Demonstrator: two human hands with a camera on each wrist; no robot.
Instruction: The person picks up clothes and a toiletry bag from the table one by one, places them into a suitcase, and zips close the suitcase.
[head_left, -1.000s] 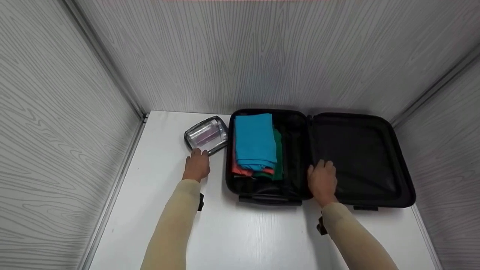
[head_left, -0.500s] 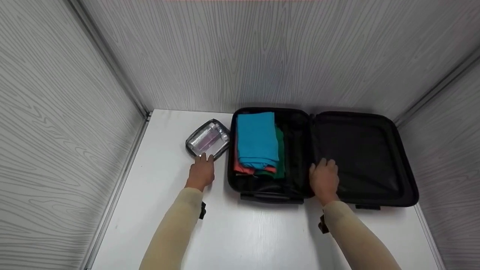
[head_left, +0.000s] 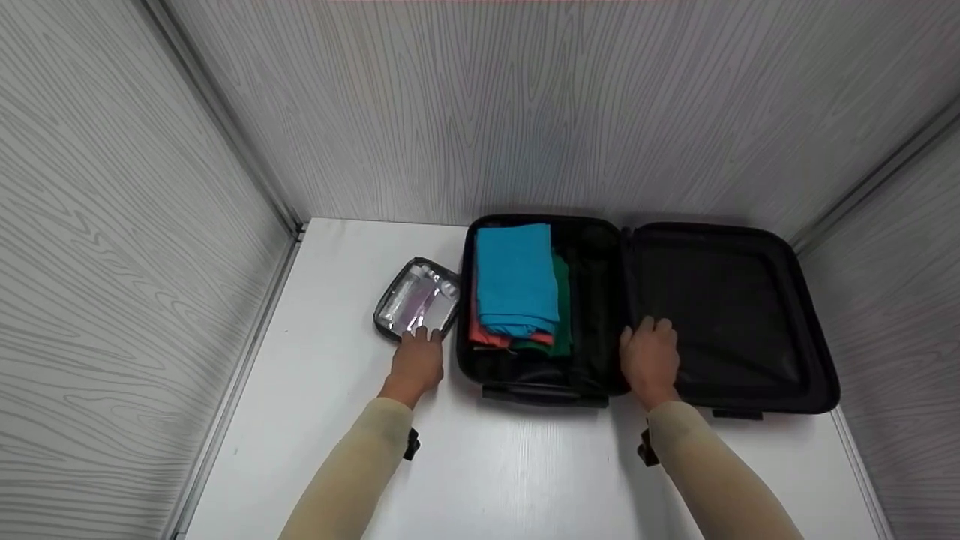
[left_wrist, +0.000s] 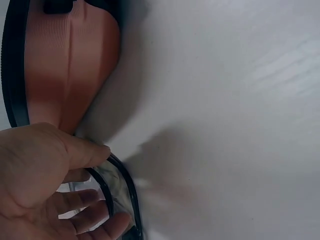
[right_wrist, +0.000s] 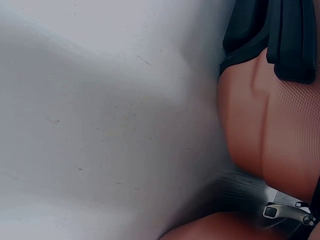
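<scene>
A clear, black-edged toiletry pouch (head_left: 417, 300) with bottles and a purple item inside lies on the white table, left of the suitcase. My left hand (head_left: 417, 365) grips its near edge; the left wrist view has the thumb on the outer piping and bent fingers across the edge. The suitcase (head_left: 544, 381), black inside with an orange shell, lies unfolded. Folded clothes fill its left half, a blue garment (head_left: 517, 274) on top of red and green ones (head_left: 561, 300). Over the ridge between both halves, near the front, my right hand (head_left: 649, 365) holds the suitcase, its fingertips partly hidden.
The suitcase's right half (head_left: 716, 307) lies flat on the table (head_left: 510, 472). Grey wood-grain walls (head_left: 510, 112) stand at the back and on both sides. In the right wrist view, a metal zip pull (right_wrist: 287, 212) hangs between the orange shells.
My left hand has drawn back toward me and slightly right, and the toiletry pouch has slid nearer with it, turning a little. My right hand stays on the suitcase's ridge.
</scene>
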